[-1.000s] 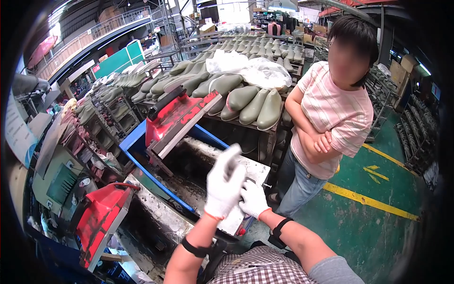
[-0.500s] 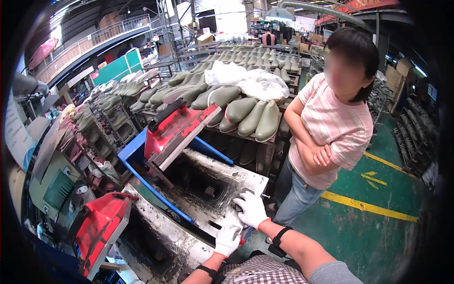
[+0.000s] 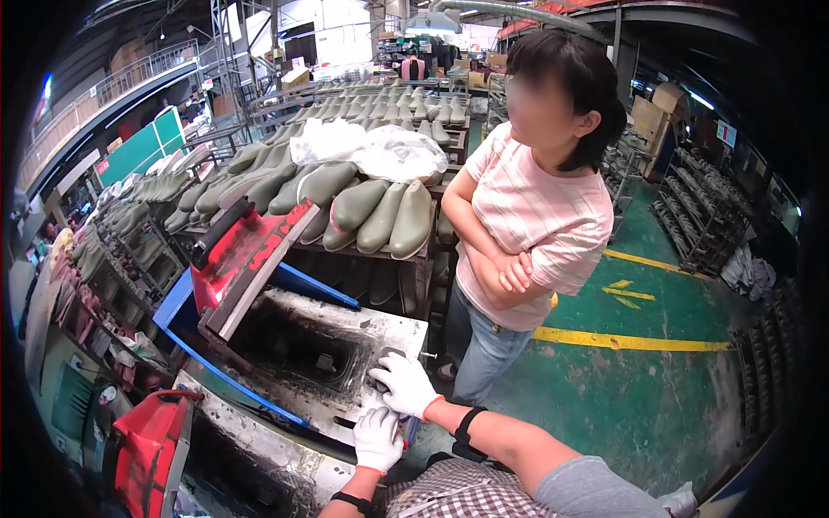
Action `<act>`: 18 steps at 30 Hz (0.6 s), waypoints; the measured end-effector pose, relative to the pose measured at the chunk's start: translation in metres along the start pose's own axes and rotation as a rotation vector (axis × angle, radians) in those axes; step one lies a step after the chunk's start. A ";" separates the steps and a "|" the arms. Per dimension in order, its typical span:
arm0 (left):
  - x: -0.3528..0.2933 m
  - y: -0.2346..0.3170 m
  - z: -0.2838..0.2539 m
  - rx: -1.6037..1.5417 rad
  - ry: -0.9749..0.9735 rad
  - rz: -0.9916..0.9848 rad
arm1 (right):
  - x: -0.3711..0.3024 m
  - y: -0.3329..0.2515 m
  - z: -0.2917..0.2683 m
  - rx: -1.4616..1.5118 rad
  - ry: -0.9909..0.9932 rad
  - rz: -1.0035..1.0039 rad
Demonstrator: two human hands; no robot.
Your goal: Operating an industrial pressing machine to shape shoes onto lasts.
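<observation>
My right hand (image 3: 403, 385), in a white glove, lies on the front right corner of a worn metal plate (image 3: 385, 326). Its bent fingers are apart and touch a dark rounded piece (image 3: 390, 355) on the plate. Beside it, nearer to me, my gloved left hand (image 3: 378, 438) rests at the plate's front edge by a dark slot, fingers stretched forward; the fingertips are partly hard to make out. A blackened recess (image 3: 298, 341) with a small metal block inside sinks into the plate. Above it stands a raised red lid (image 3: 250, 259) with a black handle.
A second machine with a red lid (image 3: 151, 449) stands at the left. Blue rails (image 3: 231, 380) flank the plate. Behind is a rack of green shoe lasts (image 3: 376, 226) under clear plastic (image 3: 401, 154). A person (image 3: 540, 216) stands close on the right, arms folded.
The whole scene has shifted left in view as my head turned right. My left hand's fingers now reach further forward; the right hand stays at the dark piece.
</observation>
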State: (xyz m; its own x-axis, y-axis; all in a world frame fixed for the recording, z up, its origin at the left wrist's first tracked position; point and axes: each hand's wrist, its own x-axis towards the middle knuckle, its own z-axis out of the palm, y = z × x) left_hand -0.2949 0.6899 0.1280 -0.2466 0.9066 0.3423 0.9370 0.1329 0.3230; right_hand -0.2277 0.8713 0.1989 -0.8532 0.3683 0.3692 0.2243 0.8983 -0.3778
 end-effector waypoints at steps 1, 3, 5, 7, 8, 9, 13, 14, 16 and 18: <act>0.000 0.000 0.000 -0.020 -0.004 -0.023 | 0.000 -0.001 -0.001 0.000 -0.003 0.001; 0.000 0.000 0.002 -0.040 -0.008 -0.050 | -0.001 -0.001 -0.003 -0.001 0.004 0.004; -0.001 -0.002 0.005 -0.075 0.017 -0.055 | 0.000 -0.002 -0.002 0.004 0.011 0.000; -0.001 -0.001 0.005 -0.021 0.052 -0.048 | 0.000 -0.003 -0.001 0.013 0.013 -0.012; -0.001 -0.001 0.005 0.033 0.086 -0.036 | 0.001 -0.003 -0.001 0.016 -0.001 -0.003; -0.002 -0.001 0.004 0.040 0.091 -0.049 | 0.001 -0.003 0.001 0.021 -0.015 0.002; -0.004 -0.002 0.003 0.051 0.093 -0.046 | 0.004 -0.003 0.005 -0.026 0.184 -0.117; -0.003 -0.002 0.004 0.045 0.085 -0.048 | 0.005 -0.002 0.003 -0.006 0.153 -0.106; 0.004 -0.001 0.002 0.029 0.049 -0.026 | 0.003 0.003 0.002 -0.006 0.076 -0.058; 0.005 0.001 -0.001 0.018 0.033 -0.038 | 0.000 0.002 0.004 -0.004 0.038 -0.028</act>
State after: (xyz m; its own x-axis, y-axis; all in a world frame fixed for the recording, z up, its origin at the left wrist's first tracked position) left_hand -0.2959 0.6940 0.1309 -0.2894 0.8874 0.3589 0.9312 0.1741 0.3204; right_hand -0.2289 0.8723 0.1943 -0.8408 0.3518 0.4114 0.2024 0.9092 -0.3637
